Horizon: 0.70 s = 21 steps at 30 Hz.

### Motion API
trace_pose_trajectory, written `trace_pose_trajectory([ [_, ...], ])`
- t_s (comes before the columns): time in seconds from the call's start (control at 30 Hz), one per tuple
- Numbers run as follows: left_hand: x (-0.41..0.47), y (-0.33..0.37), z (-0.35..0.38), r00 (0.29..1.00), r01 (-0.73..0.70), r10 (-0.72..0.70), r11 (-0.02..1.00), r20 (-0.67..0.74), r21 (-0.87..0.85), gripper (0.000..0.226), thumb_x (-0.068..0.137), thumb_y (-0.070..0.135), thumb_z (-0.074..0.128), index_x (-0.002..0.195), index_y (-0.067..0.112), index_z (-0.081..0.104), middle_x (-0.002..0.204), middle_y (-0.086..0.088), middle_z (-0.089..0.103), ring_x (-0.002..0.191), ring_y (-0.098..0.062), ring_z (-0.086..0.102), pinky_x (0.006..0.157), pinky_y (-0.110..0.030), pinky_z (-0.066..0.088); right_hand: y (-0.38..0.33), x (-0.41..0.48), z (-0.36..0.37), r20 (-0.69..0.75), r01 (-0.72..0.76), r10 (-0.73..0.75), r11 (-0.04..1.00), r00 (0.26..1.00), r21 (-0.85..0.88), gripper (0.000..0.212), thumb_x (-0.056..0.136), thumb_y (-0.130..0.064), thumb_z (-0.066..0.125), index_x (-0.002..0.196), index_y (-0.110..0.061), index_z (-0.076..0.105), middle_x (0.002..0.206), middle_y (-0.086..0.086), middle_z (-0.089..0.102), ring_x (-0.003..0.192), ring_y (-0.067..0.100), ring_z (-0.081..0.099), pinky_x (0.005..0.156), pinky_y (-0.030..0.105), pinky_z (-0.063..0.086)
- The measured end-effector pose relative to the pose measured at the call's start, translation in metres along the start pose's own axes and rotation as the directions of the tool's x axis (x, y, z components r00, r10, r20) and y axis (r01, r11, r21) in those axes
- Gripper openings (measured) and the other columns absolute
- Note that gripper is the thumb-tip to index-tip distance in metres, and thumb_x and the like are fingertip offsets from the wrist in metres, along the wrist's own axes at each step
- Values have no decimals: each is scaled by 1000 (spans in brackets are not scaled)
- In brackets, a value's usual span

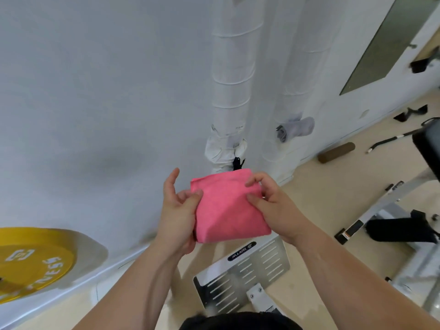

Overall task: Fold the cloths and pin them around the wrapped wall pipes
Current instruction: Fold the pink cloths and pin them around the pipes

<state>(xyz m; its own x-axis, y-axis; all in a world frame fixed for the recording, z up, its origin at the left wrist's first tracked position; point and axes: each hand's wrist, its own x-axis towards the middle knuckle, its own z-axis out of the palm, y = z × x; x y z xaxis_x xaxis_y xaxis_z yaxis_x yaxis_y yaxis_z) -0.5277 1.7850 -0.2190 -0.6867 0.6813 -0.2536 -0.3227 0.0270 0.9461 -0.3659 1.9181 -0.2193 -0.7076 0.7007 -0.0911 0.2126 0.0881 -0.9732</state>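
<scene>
Holding a folded pink cloth (228,206) in mid-air, just below centre of view, in front of the white wall (95,91). Clamped at its 9 o'clock edge in the left grip (178,210): thumb pressed on the front face, palm and lower fingers behind, index finger lifted free toward 12. Grasped at its 3 o'clock edge by the right grip (273,203): thumb on the front, fingers curled over the upper corner. Folded into a thick, roughly square pad, with one crease slanting across the face.

At 12 o'clock from the cloth, the left pipe (231,79); at 1 o'clock, just beside it, the right pipe (290,67). Both upright against the wall, bound in white overlapping bands. Around the lower part of the left pipe, a white cloth (221,151), with a small black clip (238,163) under it, just above the pink cloth's top edge. Touching that edge or merely near: hard to tell. Around the right pipe, a grey cloth (297,128), bunched at its 9 o'clock end.

At 8 o'clock, beside the wall, a yellow weight plate (31,260). At 6 o'clock, on the floor (321,198), a slotted metal footplate (247,270). At 2 o'clock, near the foot of the wall, a brown cylindrical block (337,152).
</scene>
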Motion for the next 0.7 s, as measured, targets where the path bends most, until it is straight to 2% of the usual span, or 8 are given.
trace_pose_trajectory([
  [0.1, 1, 0, -25, 981, -37, 10, 991, 196, 132, 77, 95, 0, 64, 147, 50, 36, 116, -6, 60, 76, -11, 68, 59, -30, 58, -6, 7, 19, -94, 62, -68, 996, 993, -65, 29, 98, 0, 54, 89, -23, 70, 89, -15, 66, 89, 1, 58, 82, 16, 43],
  [0.17, 1, -3, -37, 947, -39, -22, 982, 321, 184, 74, 92, -1, 66, 135, 57, 50, 112, -18, 63, 79, -29, 65, 62, -41, 55, -11, 9, 29, -114, 40, -44, 998, 993, -41, 39, 99, 0, 52, 84, -27, 75, 92, -16, 71, 93, -1, 61, 86, 16, 44],
  [0.23, 3, -5, -47, 931, -60, -5, 984, 364, 167, 64, 87, 1, 70, 125, 52, 63, 105, -21, 64, 80, -37, 62, 64, -42, 53, -15, 11, 36, -115, 0, -5, 999, 993, -50, 44, 100, -3, 53, 83, -35, 77, 94, -21, 69, 93, -4, 59, 86, 18, 43],
  [0.33, 10, 0, -58, 940, -107, 35, 975, 341, 195, 59, 83, -3, 73, 116, 46, 70, 99, -7, 68, 77, -22, 64, 66, -37, 55, -23, 10, 42, -55, -63, 61, 998, 997, -26, 27, 93, -13, 68, 96, -38, 75, 112, -17, 65, 101, 4, 61, 84, 30, 54],
  [0.43, 19, 5, -64, 934, -160, 63, 954, 353, 254, 68, 82, -12, 69, 129, 38, 64, 108, 2, 69, 80, -2, 68, 69, -21, 55, -33, 7, 40, 63, -92, 100, 988, 993, -123, 56, 73, -15, 85, 117, -45, 66, 127, -8, 56, 114, 16, 60, 90, 41, 58],
  [0.57, 30, 8, -63, 926, -275, 132, 878, 355, 392, 77, 76, -5, 75, 141, 31, 55, 114, 14, 66, 89, 14, 64, 74, -6, 47, -42, 10, 37, 74, -5, 40, 911, 996, -412, 78, 72, -15, 87, 135, -46, 53, 132, -20, 50, 118, -5, 50, 97, 23, 47],
  [0.63, 33, 9, -61, 922, -325, 175, 834, 346, 446, 75, 73, 0, 77, 139, 30, 59, 112, 14, 68, 91, 18, 62, 76, -3, 45, -42, 14, 37, 98, 69, -19, 846, 995, -529, 81, 71, -18, 88, 139, -41, 50, 135, -14, 51, 117, -10, 47, 96, 7, 36],
  [0.7, 35, 9, -59, 915, -375, 239, 801, 325, 467, 68, 71, 2, 80, 130, 33, 67, 111, 12, 69, 95, 19, 59, 80, -1, 42, -42, 19, 36, 125, 127, -66, 801, 990, -585, 81, 70, -20, 89, 137, -43, 51, 133, -8, 51, 116, -7, 47, 94, 1, 31],
])
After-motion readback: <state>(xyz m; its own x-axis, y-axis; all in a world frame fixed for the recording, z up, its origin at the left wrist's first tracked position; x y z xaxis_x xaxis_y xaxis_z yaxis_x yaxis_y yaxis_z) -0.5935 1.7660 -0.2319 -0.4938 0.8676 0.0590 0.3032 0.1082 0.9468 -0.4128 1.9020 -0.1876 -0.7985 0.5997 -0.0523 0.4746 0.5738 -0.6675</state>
